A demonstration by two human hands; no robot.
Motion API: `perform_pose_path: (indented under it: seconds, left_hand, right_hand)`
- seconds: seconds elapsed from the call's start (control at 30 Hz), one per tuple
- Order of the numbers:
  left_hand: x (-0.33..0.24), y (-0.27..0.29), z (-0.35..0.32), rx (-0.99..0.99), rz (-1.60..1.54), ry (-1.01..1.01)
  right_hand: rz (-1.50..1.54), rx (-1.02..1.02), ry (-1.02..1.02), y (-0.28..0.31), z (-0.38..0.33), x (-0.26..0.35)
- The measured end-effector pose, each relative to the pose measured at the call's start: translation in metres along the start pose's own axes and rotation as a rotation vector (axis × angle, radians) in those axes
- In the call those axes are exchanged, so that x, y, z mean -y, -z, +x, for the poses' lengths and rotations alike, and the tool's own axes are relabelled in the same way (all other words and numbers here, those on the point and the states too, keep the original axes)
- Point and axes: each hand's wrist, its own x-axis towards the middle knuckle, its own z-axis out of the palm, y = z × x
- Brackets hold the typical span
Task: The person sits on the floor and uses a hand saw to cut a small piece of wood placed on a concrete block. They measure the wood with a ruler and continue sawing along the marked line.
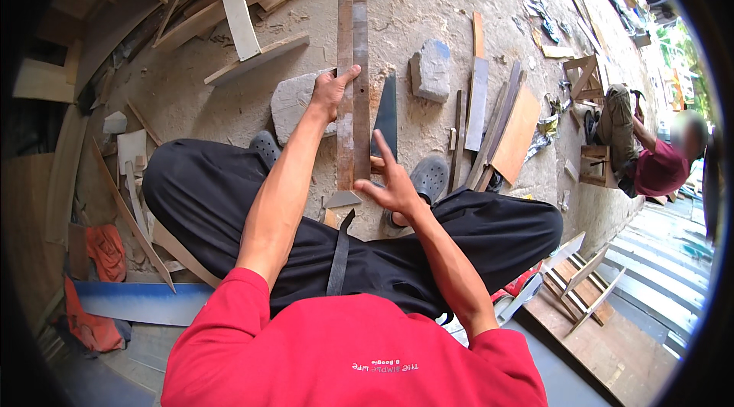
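I squat over two long narrow wooden planks lying side by side on the dusty ground, running away from me. My left hand grips the left edge of the planks about halfway along, thumb across the top. My right hand rests at the near right edge of the planks, fingers spread, pressing on the wood. A dark saw blade lies just right of the planks. A small metal square sits at the near end of the planks.
Grey stone blocks lie left and right of the planks. Loose boards are scattered to the right, and curved offcuts pile at the back left. Another person in a maroon shirt sits at the far right beside small wooden frames.
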Motion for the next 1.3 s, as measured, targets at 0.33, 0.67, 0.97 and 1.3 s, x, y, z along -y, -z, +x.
perform_pose_path:
  seconds: [0.33, 0.67, 0.97, 1.3]
  left_hand:
    - [0.003, -0.014, -0.019, 0.174, 0.177, -0.006]
    - [-0.027, -0.020, -0.059, 0.471, 0.687, 0.099]
    - [-0.013, -0.014, -0.070, 0.414, 0.752, 0.048]
    - [-0.013, -0.014, -0.038, 0.365, 0.683, 0.335]
  right_hand:
    - [0.327, -0.310, -0.368, 0.047, 0.067, -0.031]
    - [0.948, -0.479, -0.176, 0.129, 0.114, 0.003]
    - [1.067, -0.503, -0.236, 0.100, 0.118, -0.020]
    - [1.177, -0.406, -0.360, 0.062, 0.130, -0.067]
